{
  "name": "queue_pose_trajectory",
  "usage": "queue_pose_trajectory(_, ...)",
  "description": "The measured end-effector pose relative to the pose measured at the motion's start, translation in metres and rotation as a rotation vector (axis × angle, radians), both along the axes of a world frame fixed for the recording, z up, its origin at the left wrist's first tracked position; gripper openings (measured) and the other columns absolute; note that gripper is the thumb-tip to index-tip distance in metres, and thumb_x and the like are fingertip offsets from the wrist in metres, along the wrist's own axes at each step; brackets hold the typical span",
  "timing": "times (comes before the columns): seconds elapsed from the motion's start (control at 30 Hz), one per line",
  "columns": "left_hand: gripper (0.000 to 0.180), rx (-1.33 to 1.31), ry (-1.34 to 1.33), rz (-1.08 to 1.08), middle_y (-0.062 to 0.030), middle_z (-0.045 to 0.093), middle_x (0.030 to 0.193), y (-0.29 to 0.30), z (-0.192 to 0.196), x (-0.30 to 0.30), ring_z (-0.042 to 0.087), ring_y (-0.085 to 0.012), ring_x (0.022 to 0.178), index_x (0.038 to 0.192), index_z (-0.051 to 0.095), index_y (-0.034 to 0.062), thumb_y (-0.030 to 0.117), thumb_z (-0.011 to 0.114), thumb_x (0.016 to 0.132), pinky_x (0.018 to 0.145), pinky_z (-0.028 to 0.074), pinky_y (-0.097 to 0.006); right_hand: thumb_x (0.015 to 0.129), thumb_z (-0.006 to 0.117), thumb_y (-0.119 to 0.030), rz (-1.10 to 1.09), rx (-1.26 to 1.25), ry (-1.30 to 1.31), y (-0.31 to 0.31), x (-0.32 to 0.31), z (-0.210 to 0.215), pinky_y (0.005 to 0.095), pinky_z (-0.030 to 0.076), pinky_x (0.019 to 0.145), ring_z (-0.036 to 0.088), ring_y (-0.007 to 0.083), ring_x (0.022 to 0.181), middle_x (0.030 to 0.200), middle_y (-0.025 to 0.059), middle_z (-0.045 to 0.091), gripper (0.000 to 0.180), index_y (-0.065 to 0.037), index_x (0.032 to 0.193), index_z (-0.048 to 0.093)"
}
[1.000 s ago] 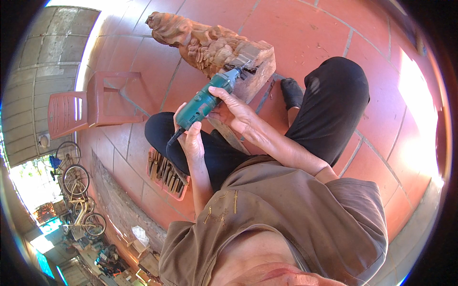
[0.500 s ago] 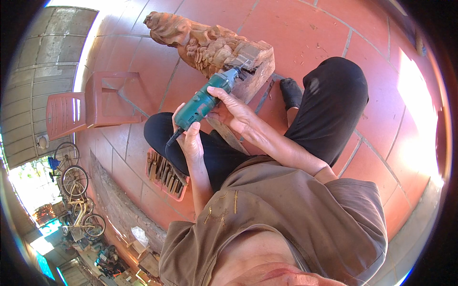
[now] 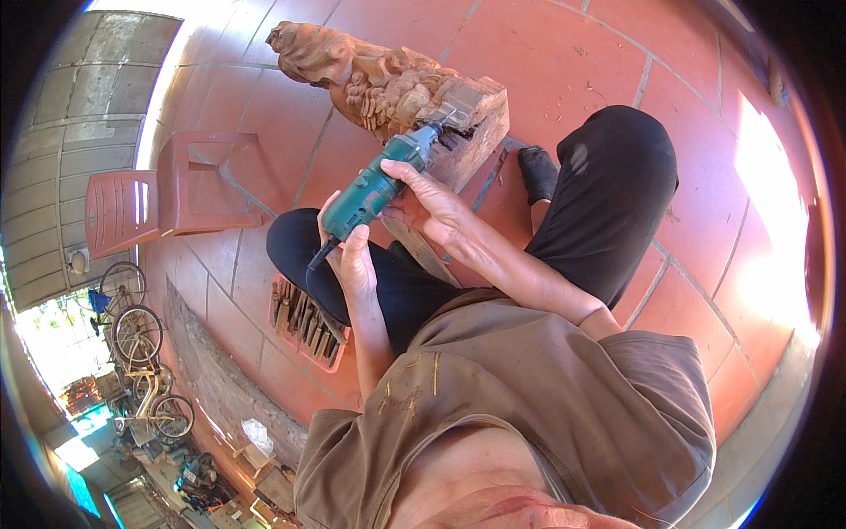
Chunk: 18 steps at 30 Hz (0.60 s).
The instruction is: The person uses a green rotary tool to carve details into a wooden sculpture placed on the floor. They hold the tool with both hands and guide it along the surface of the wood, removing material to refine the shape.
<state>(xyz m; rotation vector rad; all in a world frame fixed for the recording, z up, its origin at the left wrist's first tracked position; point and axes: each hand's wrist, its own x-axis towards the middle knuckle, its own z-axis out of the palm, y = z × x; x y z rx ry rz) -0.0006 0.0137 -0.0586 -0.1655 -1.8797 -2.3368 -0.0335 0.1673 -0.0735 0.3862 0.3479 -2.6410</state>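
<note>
A green die grinder point(image 3: 366, 194) with a silver nose lies across both my hands. My left hand point(image 3: 351, 256) is closed round its rear end, by the black cord. Nearer the nose, my right hand point(image 3: 425, 201) grips the body with the thumb on top. The grinder's tip reaches the near end of a carved wooden sculpture point(image 3: 388, 84), at a dark hollow in its blocky base; the exact contact is too small to make out. The sculpture lies on its side on the floor, its carved folds and rounded forms running away to the far left.
A pink tray point(image 3: 330, 360) of wooden-handled carving tools sits beside my left knee. Farther left stands a reddish plastic chair point(image 3: 207, 189). Bicycles point(image 3: 138, 335) are along the left side. My bent legs flank the work on the red tiled floor point(image 3: 564, 62), where small wood chips lie.
</note>
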Motion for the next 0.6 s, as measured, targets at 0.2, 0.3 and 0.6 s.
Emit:
queue_pose_trajectory(0.2,0.067,0.008,0.008,0.011,-0.0088,0.054,0.122,0.002,0.0006,-0.0007,0.053,-0.0192,0.115,0.135,0.047,0.0017,0.017,0.08,0.079,0.106,0.039,-0.037,0.084,0.079,-0.029,-0.008,-0.001,0.011,-0.0011,-0.0018,0.0002,0.0379,0.053,0.089,0.066,0.0183,0.1,0.108,0.004,0.068,0.04,-0.012,0.114,0.058)
queue_pose_trajectory(0.3,0.067,0.011,0.01,0.007,-0.0089,0.054,0.122,0.0013,0.0003,-0.0016,0.053,-0.0193,0.115,0.136,0.047,0.0017,0.016,0.079,0.079,0.106,0.039,-0.037,0.084,0.079,-0.03,-0.018,-0.003,0.023,-0.002,-0.0033,-0.0006,0.0372,0.054,0.088,0.066,0.0184,0.098,0.107,0.0039,0.068,0.04,-0.012,0.113,0.058)
queue_pose_trajectory(0.6,0.067,0.005,0.01,0.022,-0.0093,0.053,0.123,0.0018,-0.0006,-0.0023,0.053,-0.0197,0.116,0.136,0.046,0.0016,0.015,0.078,0.08,0.107,0.038,-0.037,0.085,0.077,-0.031,0.007,0.018,0.012,-0.0023,-0.0071,-0.0009,0.0375,0.054,0.085,0.067,0.0178,0.094,0.104,0.0043,0.068,0.037,-0.012,0.111,0.059)
